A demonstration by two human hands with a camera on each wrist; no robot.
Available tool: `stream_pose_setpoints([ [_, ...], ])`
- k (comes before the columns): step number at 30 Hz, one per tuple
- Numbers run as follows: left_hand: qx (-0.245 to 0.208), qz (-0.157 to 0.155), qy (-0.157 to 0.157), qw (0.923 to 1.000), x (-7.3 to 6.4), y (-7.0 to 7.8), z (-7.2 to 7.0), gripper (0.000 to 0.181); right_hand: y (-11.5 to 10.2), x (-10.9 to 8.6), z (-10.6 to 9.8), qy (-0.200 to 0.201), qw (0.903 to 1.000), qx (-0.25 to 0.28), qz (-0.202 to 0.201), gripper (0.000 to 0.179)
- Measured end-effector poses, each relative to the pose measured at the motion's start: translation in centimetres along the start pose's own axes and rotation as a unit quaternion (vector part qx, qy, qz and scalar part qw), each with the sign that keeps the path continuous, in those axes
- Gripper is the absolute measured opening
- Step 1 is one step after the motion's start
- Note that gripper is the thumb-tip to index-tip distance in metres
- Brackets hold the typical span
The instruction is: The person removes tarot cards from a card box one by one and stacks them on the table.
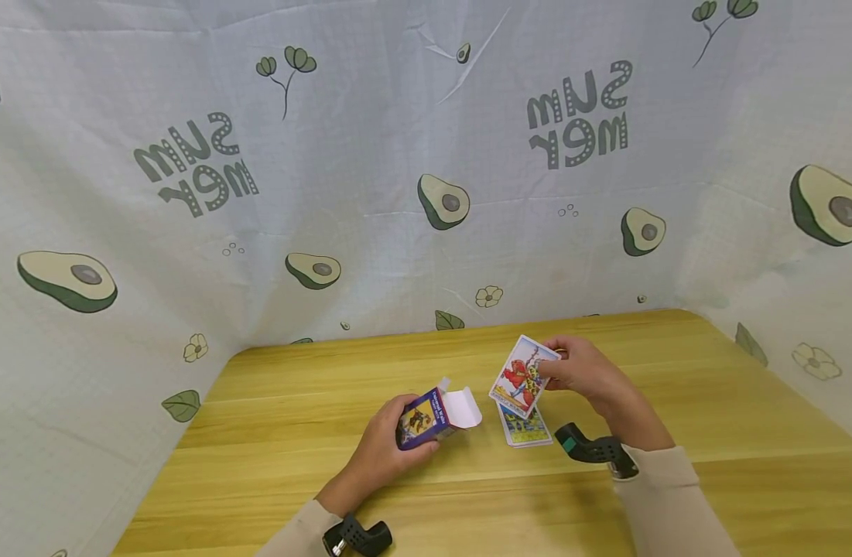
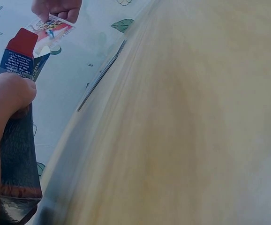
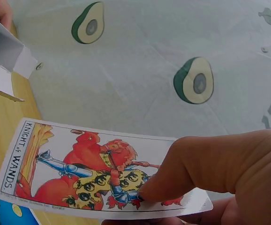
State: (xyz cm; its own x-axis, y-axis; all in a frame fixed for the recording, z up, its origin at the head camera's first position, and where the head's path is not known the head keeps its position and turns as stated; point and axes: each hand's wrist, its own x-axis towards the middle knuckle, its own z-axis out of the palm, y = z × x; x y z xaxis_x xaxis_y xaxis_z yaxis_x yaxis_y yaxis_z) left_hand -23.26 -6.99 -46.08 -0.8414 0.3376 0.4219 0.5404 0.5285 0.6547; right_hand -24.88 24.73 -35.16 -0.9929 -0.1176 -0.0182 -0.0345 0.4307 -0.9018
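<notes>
My left hand [image 1: 380, 449] grips a purple tarot card box [image 1: 420, 419], thumb along one side and fingers round the other. The box's white top flap [image 1: 462, 408] hangs open toward the right, and in the right wrist view its inside [image 3: 2, 44] looks hollow. Between thumb and fingers my right hand [image 1: 582, 370] pinches a tarot card [image 1: 521, 375]. "Knight of Wands" is printed along that card's end in the right wrist view. Below it, a small stack of cards [image 1: 526, 430] lies on the table, partly covered by the held card.
The yellow wood-grain table [image 1: 293, 433] carries everything. Behind it and along both sides hangs a white cloth [image 1: 370, 193] printed with avocados, leaves and lettering. Black camera mounts [image 1: 593, 449] are strapped on both wrists.
</notes>
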Motion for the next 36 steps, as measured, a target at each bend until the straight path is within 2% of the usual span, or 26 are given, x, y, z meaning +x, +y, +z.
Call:
stream_pose_setpoints([
  [7, 0.002, -0.001, 0.000, 1.0000, 0.0, -0.1, 0.1, 0.071, 0.3, 0.0, -0.1, 0.004, 0.9997, 0.023, 0.001, 0.045],
  [24, -0.002, 0.003, 0.002, 1.0000, -0.1, -0.1, 0.0, 0.072, 1.9, 0.4, 0.1, 0.019, 0.9994, 0.011, 0.026, 0.040],
  [31, 0.006, 0.021, 0.006, 0.9998, 0.0, -0.1, 0.0, 0.069, 2.4, 0.5, 0.0, 0.028, 0.9981, 0.010, 0.054, 0.036],
  [36, 0.002, 0.015, 0.004, 0.9999, 0.1, -0.1, 0.0, 0.070, 2.9, 0.6, -0.1, 0.033, 0.9966, 0.002, 0.076, 0.033],
])
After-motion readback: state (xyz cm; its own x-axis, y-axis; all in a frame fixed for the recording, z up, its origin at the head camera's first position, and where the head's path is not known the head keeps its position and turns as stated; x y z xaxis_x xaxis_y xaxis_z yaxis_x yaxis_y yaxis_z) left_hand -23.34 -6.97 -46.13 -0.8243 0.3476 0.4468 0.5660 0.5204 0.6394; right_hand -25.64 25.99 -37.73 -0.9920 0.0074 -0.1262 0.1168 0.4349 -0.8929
